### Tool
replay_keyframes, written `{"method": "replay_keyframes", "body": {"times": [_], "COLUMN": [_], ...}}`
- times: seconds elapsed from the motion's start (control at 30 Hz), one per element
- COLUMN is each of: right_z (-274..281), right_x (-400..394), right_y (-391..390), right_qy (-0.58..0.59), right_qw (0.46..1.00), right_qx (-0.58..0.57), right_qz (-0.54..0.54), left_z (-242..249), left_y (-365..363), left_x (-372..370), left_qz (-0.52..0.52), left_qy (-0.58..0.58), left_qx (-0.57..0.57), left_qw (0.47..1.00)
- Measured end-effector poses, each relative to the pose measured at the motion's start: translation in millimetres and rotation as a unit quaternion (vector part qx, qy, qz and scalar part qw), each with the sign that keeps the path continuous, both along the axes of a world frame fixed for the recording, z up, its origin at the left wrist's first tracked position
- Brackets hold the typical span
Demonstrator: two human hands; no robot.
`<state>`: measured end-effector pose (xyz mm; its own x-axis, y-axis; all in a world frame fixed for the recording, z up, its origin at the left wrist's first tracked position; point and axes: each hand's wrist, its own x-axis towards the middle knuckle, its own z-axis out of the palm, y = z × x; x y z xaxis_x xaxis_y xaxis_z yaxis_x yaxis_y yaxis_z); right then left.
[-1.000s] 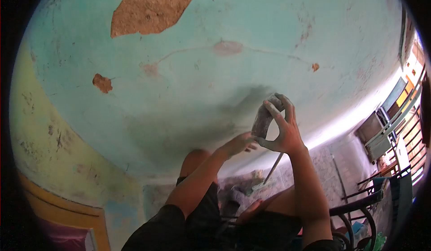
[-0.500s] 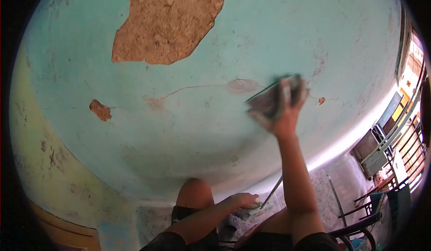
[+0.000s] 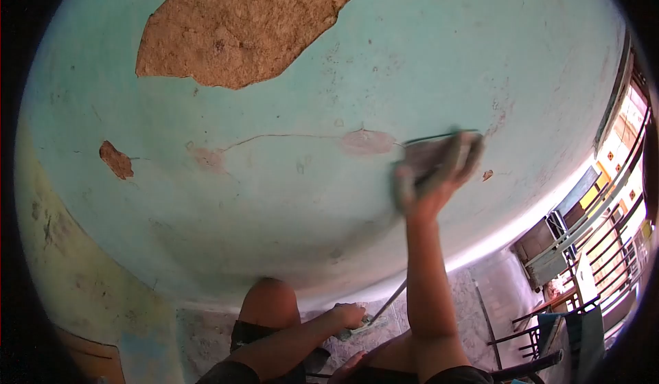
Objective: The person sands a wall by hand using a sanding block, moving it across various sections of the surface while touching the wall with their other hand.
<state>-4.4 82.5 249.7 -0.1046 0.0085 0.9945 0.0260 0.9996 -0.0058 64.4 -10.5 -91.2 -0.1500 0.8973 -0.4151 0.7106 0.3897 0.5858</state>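
My right hand (image 3: 439, 178) is wrapped round a dark, flat rectangular block (image 3: 425, 156) held against the green wall (image 3: 288, 192); hand and block are blurred by motion. The block lies to the right of a pinkish patch (image 3: 368, 142) on a thin crack. Down near my knees, my left hand (image 3: 350, 314) is closed by a greyish thing at the near end of a thin rod (image 3: 389, 299); what the fingers hold is too small to make out.
A large area of bare brown plaster (image 3: 240, 30) shows at the top, and a small brown hole (image 3: 116, 160) at the left. A chair (image 3: 549, 336) and window bars (image 3: 611, 240) are at the right. The speckled floor (image 3: 467, 315) lies below the wall.
The view has shifted, so the wall marks sit further left. My right hand and the block have turned, and the block's top edge is now closer to level. My left hand stays low.
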Motion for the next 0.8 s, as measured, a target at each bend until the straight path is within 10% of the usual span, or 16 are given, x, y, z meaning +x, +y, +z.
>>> {"method": "replay_keyframes", "body": {"times": [0.17,0.2,0.23,0.43,0.5,0.53,0.63,0.8], "right_z": [8.3,7.0,16.3,3.0,6.3,7.5,12.3,2.6], "right_x": [4.3,-4.2,6.3,9.9,2.6,-1.5,1.2,7.5], "right_y": [10.6,20.7,22.7,2.5,30.2,28.8,34.4,2.7], "right_qy": [-0.015,0.041,0.073,-0.035,-0.013,-0.011,0.089,-0.038], "right_qw": [0.995,0.973,0.995,0.971,0.989,0.902,0.995,0.979], "right_qx": [0.098,-0.114,-0.072,0.234,0.124,-0.227,-0.029,0.19], "right_qz": [-0.017,0.195,-0.019,0.039,0.079,0.366,0.018,0.07], "left_z": [-9.5,6.1,24.4,24.0,8.6,3.1,9.7,24.0], "left_y": [1.6,-2.8,-8.9,-9.1,-3.3,-1.8,-3.5,-6.8], "left_x": [0.2,0.8,1.3,-0.8,1.4,2.2,2.8,0.6], "left_qz": [-0.028,-0.027,-0.026,-0.002,-0.035,-0.032,-0.019,-0.025], "left_qy": [0.045,0.029,0.025,0.061,0.049,0.043,0.026,0.031], "left_qx": [-0.044,-0.037,-0.033,-0.063,-0.044,-0.042,-0.037,-0.03], "left_qw": [0.998,0.999,0.999,0.996,0.997,0.998,0.999,0.999]}}
